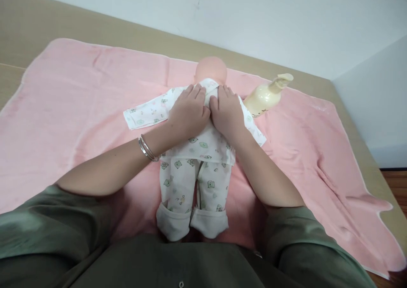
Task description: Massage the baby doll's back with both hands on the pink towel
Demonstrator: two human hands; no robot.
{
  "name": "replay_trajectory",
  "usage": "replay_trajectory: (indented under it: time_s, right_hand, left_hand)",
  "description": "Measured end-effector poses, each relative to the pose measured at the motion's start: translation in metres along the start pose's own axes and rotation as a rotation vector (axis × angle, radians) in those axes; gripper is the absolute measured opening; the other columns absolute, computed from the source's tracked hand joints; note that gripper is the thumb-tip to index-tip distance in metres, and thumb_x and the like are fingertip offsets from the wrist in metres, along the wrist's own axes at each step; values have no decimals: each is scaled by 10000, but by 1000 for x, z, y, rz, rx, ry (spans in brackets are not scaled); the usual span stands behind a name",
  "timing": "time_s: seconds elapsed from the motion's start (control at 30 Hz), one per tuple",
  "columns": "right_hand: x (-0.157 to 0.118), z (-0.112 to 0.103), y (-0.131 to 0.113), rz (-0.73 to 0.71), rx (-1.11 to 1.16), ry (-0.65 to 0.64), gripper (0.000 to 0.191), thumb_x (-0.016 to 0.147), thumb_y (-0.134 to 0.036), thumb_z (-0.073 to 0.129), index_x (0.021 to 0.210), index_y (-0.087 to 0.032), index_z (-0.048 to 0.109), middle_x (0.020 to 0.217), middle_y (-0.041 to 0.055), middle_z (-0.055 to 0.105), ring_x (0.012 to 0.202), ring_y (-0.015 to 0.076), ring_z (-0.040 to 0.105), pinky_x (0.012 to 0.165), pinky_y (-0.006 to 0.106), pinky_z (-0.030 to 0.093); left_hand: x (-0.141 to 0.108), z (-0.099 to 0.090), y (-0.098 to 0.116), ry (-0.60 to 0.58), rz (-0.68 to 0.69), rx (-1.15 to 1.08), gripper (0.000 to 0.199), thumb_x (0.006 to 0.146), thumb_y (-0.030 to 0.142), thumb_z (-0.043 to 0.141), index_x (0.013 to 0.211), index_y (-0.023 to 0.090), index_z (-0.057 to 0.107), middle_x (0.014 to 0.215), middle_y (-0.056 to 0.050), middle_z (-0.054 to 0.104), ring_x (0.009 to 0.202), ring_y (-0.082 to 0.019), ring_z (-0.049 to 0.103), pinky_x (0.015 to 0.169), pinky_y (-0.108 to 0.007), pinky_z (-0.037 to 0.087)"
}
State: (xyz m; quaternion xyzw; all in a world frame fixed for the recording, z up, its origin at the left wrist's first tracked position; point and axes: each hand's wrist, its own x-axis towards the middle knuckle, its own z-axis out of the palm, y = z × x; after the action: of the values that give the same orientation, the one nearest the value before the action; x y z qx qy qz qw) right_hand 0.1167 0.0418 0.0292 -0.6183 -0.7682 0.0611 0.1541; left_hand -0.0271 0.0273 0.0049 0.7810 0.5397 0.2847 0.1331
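A doll (211, 69) lies on a pink blanket (104, 84), its head toward the wall. It wears a white printed top (203, 146) and matching trousers (211, 186) with rolled cuffs. My left hand (190, 112) rests on the left side of the top's chest, fingers extended toward the collar. On the right side of the chest lies my right hand (226, 112), its fingers also stretched out near the collar. The two thumbs are close together at the middle of the chest. The doll's sleeves spread out to both sides.
A cream pump bottle (263, 98) lies tilted on the blanket, just right of the doll's shoulder. The blanket covers much of a wooden surface (28, 25), with a white wall behind it. Wooden floor shows at the right edge.
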Motion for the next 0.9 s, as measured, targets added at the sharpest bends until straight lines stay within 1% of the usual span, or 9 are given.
replay_trajectory:
  time_s: [0.1, 0.23, 0.3, 0.37, 0.43, 0.53, 0.7, 0.8, 0.9]
  right_hand:
    - [-25, 0, -21, -42, -62, 10, 606, 1053, -221, 308, 1586, 51, 404, 1671, 266, 410, 1594, 396, 373, 1345, 577, 300]
    - [-37, 0, -35, -131, -79, -16, 613, 1029, -213, 375, 1608, -14, 417, 1727, 190, 348, 1635, 412, 281, 1369, 594, 259]
    - [-27, 1, -26, -148, -43, -14, 600, 1032, -203, 344, 1602, -40, 440, 1720, 154, 378, 1635, 375, 299, 1377, 561, 264]
    - [-10, 2, -9, -115, 23, -14, 599, 1035, -202, 320, 1599, -42, 444, 1714, 146, 395, 1627, 330, 332, 1383, 511, 268]
    - [7, 3, 9, -26, 98, -24, 620, 1036, -247, 363, 1613, -27, 413, 1724, 161, 367, 1638, 333, 308, 1383, 502, 260]
    - [20, 4, 21, 33, 139, -35, 632, 1058, -307, 379, 1620, -18, 397, 1729, 178, 347, 1646, 360, 277, 1377, 520, 250]
    - [-6, -1, -7, -7, -9, -20, 586, 1061, -209, 327, 1595, 12, 422, 1684, 218, 415, 1608, 378, 354, 1359, 563, 270]
    - [-33, -3, -31, -69, -68, -41, 630, 1041, -200, 396, 1633, 14, 354, 1722, 227, 338, 1635, 401, 287, 1372, 563, 255]
    - [-45, -4, -42, -131, -87, -79, 663, 1023, -204, 443, 1647, -3, 338, 1749, 207, 284, 1654, 425, 213, 1382, 581, 231]
  left_hand:
    - [14, 4, -17, 84, -29, -63, 473, 992, 292, 397, 1378, 115, 607, 1501, -186, 620, 1480, -331, 519, 1335, -516, 336]
    - [27, 12, -37, 143, -85, -127, 306, 1019, 342, 407, 1071, 227, 686, 1153, -145, 739, 1225, -334, 663, 1214, -534, 473]
    - [23, 13, -33, 166, -73, -115, 331, 1033, 361, 393, 1127, 220, 678, 1213, -154, 732, 1278, -342, 640, 1236, -540, 448]
    - [12, 10, -19, 154, -52, -36, 431, 1038, 357, 367, 1306, 151, 634, 1417, -198, 663, 1422, -371, 556, 1289, -567, 380]
    - [-2, 4, 0, 89, -28, 71, 544, 1036, 342, 357, 1467, 61, 534, 1592, -238, 526, 1538, -401, 442, 1322, -604, 313]
    - [-11, -2, 16, 8, 20, 135, 581, 1037, 314, 348, 1540, 54, 479, 1673, -204, 447, 1589, -377, 385, 1339, -592, 294]
    - [12, -2, -10, 75, -61, 60, 509, 1014, 286, 334, 1396, 120, 626, 1504, -153, 644, 1440, -301, 571, 1290, -499, 417]
    - [25, -3, -26, 59, -146, -9, 458, 1004, 306, 338, 1246, 159, 699, 1374, -155, 719, 1297, -313, 658, 1192, -504, 509]
    - [25, -2, -28, 85, -153, -31, 449, 1004, 307, 325, 1212, 159, 694, 1348, -171, 719, 1272, -333, 658, 1165, -527, 515]
